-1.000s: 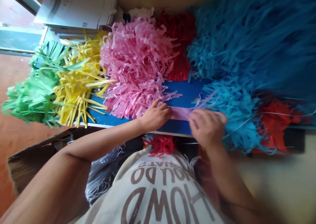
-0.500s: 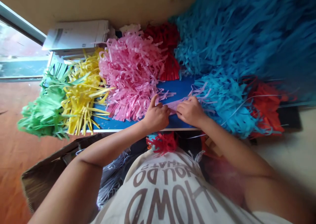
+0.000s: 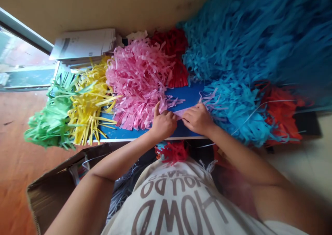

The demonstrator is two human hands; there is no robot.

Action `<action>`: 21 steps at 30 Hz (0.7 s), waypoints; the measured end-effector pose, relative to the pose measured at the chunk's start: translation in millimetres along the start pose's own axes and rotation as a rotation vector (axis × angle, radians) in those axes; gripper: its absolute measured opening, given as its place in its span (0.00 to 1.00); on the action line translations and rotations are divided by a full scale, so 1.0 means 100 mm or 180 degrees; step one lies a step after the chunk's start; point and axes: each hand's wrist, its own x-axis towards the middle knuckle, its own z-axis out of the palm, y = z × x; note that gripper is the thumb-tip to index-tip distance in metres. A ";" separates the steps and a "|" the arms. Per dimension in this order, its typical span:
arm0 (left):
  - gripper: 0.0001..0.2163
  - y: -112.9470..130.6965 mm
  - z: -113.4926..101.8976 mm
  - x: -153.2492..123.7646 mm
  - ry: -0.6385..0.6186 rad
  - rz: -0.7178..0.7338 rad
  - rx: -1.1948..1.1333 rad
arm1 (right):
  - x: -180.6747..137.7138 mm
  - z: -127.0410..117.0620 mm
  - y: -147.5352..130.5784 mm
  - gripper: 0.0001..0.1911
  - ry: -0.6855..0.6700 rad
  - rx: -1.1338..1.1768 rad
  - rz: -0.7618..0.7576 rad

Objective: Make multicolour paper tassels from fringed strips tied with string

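The right hand (image 3: 198,119) is nearer the left hand (image 3: 164,124) than a second ago, so less purple paper strip (image 3: 181,112) shows between them. Both hands pinch it over the blue bench (image 3: 185,92), between the pink fringe (image 3: 140,79) and the blue fringe (image 3: 241,107)

Right of the pink fringe heap (image 3: 140,76), both hands' fingers (image 3: 189,115) hide parts of the lavender paper strip (image 3: 180,113). Farther right, the blue fringe mass (image 3: 259,38) blurs and runs off-frame. Print on the paper stack (image 3: 85,43) (left of the heap) is illegibly small.
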 end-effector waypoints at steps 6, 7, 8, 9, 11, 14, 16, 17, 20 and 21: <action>0.10 -0.11 0.04 -0.18 0.0106 0.0023 -0.0286 | -0.24 0.01 0.14 0.09 0.0223 0.0211 -0.0045; 0.09 -0.15 0.05 -0.21 0.0135 -0.0035 -0.0397 | -0.28 0.01 0.17 0.09 0.0271 0.0296 0.0033; 0.08 -0.19 0.05 -0.23 0.0152 -0.0123 -0.0497 | -0.30 0.02 0.20 0.08 0.0298 0.0364 0.0126; 0.07 -0.22 0.05 -0.24 0.0149 -0.0228 -0.0575 | -0.31 0.03 0.22 0.08 0.0309 0.0407 0.0224; 0.09 -0.25 0.05 -0.22 0.0106 -0.0417 -0.0646 | -0.30 0.04 0.24 0.09 0.0341 0.0440 0.0436; 0.11 -0.25 0.06 -0.15 -0.0028 -0.0565 -0.0605 | -0.29 0.08 0.22 0.13 0.0455 0.0480 0.0783; 0.13 -0.23 0.06 -0.09 -0.0118 -0.0648 -0.0537 | -0.29 0.10 0.20 0.14 0.0551 0.0535 0.0998; 0.13 -0.22 0.07 -0.07 -0.0158 -0.0691 -0.0510 | -0.29 0.12 0.20 0.13 0.0580 0.0545 0.1085; 0.14 -0.20 0.08 -0.02 -0.0247 -0.0786 -0.0478 | -0.30 0.14 0.18 0.13 0.0566 0.0467 0.1211; 0.15 -0.20 0.08 -0.01 -0.0276 -0.0807 -0.0476 | -0.30 0.14 0.18 0.13 0.0541 0.0430 0.1229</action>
